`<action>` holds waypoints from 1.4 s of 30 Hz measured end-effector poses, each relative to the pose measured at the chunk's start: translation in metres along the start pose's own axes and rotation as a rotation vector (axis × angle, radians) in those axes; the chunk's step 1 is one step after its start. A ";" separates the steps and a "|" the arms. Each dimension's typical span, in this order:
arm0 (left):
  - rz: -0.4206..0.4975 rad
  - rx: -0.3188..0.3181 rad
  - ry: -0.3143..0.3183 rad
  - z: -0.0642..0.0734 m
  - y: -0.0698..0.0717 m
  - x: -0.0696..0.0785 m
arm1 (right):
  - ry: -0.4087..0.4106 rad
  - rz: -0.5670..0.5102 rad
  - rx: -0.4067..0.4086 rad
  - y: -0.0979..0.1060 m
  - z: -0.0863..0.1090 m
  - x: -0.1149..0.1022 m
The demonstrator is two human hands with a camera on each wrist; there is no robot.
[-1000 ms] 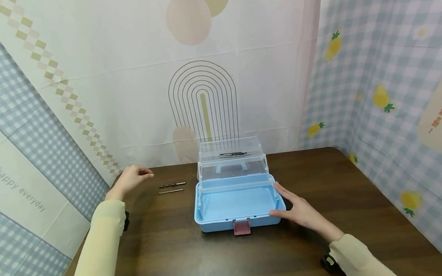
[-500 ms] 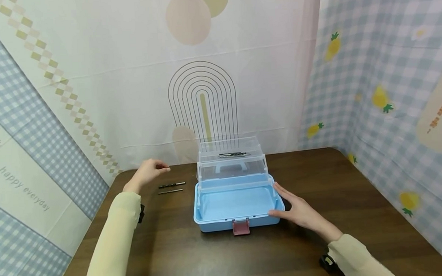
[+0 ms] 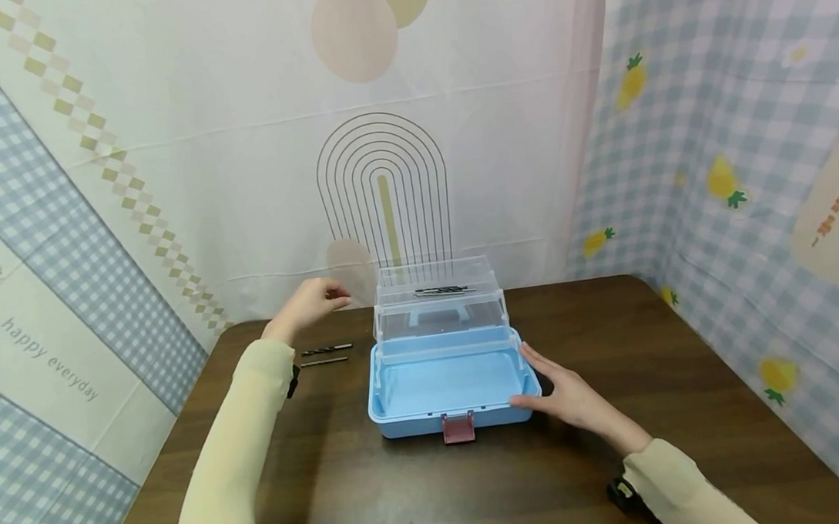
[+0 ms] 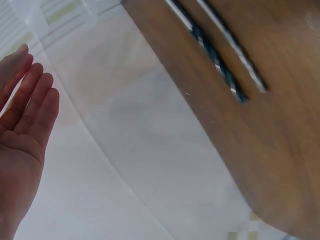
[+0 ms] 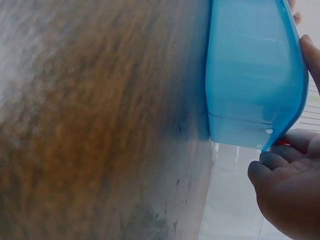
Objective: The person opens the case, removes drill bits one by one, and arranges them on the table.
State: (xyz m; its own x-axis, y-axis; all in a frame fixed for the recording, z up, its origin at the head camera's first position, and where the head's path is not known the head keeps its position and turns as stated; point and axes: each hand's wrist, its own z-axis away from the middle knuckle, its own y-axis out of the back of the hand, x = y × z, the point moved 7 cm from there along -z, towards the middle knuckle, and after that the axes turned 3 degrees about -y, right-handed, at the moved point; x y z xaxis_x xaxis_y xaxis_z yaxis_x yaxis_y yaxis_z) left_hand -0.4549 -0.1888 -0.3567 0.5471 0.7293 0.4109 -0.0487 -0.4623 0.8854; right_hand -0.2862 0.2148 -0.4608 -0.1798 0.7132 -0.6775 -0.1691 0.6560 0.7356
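Note:
A light blue toolbox [image 3: 411,427] stands with its lid raised and its clear tiered trays [image 3: 387,325] lifted. My right hand [image 3: 568,395] holds the box's right side, thumb at the front corner and fingers farther back along the rim; the right wrist view shows the fingers [image 5: 272,160] against the blue edge. My left hand [image 3: 310,303] is in the air left of the trays, its fingers [image 4: 37,95] fairly straight and nothing visible in them. Below it on the table lie a thicker dark drill bit [image 3: 328,348] and a thinner drill bit [image 3: 324,362].
Several drill bits [image 3: 441,290] rest in the upper clear tray. A reddish latch [image 3: 458,429] hangs at the box's front. The brown wooden table [image 3: 400,494] backs onto a printed cloth [image 3: 264,182], with a checked cloth [image 3: 723,205] at the right.
My left hand has moved right and away from me, from left of the two loose drill bits to beyond them, closer to the trays. The right hand has stayed on the toolbox.

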 end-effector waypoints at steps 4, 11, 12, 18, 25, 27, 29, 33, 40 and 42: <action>-0.025 0.000 -0.027 -0.013 -0.002 0.013 | 0.000 0.001 -0.001 0.000 0.000 -0.001; -0.009 -0.006 -0.073 -0.029 -0.007 0.036 | 0.000 -0.010 0.000 0.000 0.001 0.001; -0.006 -0.006 -0.079 -0.031 -0.008 0.039 | -0.001 -0.011 0.002 0.000 0.001 0.002; 0.012 -0.009 -0.124 -0.044 -0.012 0.056 | 0.009 -0.008 0.008 0.002 0.001 0.002; 0.020 -0.059 -0.150 -0.058 -0.020 0.076 | 0.013 -0.005 0.006 0.003 0.001 0.001; 0.022 -0.072 -0.152 -0.061 -0.023 0.081 | 0.013 -0.007 0.008 0.002 0.001 0.002; 0.022 -0.084 -0.162 -0.063 -0.026 0.084 | 0.010 -0.011 0.010 0.001 0.001 0.003; 0.015 -0.101 -0.184 -0.066 -0.033 0.088 | 0.016 -0.013 0.012 0.000 0.001 0.003; -0.007 -0.128 -0.181 -0.071 -0.043 0.089 | 0.020 -0.012 0.007 0.001 0.001 0.002; -0.001 -0.138 -0.174 -0.071 -0.046 0.088 | 0.021 -0.014 0.007 0.001 0.001 0.001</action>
State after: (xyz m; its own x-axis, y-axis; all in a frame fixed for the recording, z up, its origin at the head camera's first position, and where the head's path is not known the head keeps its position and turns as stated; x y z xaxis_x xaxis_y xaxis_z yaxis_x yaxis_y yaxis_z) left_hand -0.4635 -0.0677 -0.3454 0.6826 0.6259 0.3773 -0.1556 -0.3800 0.9118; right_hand -0.2854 0.2167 -0.4611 -0.1982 0.6983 -0.6879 -0.1655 0.6679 0.7256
